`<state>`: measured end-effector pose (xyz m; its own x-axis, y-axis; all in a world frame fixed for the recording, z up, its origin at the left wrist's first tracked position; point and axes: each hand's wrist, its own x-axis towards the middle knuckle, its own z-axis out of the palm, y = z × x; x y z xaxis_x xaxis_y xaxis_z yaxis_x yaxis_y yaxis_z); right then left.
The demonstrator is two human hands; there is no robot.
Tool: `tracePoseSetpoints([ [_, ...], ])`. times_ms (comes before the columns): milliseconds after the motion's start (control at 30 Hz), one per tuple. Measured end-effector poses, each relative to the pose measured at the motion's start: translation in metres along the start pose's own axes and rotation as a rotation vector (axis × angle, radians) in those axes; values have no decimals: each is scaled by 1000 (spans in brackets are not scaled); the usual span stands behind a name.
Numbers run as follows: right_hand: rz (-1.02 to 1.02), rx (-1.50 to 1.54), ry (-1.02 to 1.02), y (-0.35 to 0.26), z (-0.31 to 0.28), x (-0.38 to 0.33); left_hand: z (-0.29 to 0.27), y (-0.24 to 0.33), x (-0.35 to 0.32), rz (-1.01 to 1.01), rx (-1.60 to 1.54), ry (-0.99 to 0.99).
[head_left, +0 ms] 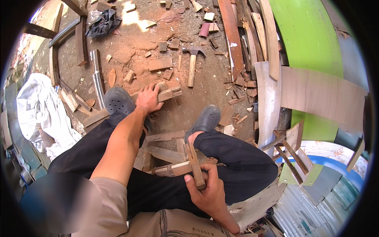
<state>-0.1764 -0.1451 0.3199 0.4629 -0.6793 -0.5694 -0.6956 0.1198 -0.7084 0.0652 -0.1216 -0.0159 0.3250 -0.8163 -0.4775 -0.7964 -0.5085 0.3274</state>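
A: Nearest?
B: Right hand (207, 189), thumb and fingers clamped on a stick (194, 164), tilted, over the trousers (158, 193).
A: Past that?
B: Scraps (164, 153) on the ground (171, 118) between the shoes (207, 118).
A: Left hand (149, 98)?
B: Farther out, beside the left shoe. Fingers bent over blocks (170, 94); tips hidden, can't tell if clamped.
A: Beyond?
B: Hammer (192, 67), handle toward the person. Planks (231, 39) along the ground's right edge. Black bag (104, 23), far left corner.
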Motion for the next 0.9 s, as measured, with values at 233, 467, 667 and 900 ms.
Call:
tracePoseSetpoints([
  [233, -109, 68, -224, -15, 0, 34, 7, -3, 1, 14, -41, 11],
  [467, 61, 80, -359, -27, -6, 47, 3, -1, 3, 57, -25, 43],
  [667, -29, 51, -318, -25, 20, 87, 9, -5, 2, 62, -10, 31],
  [900, -15, 90, -305, -28, 14, 79, 7, -4, 3, 38, -38, 25],
])
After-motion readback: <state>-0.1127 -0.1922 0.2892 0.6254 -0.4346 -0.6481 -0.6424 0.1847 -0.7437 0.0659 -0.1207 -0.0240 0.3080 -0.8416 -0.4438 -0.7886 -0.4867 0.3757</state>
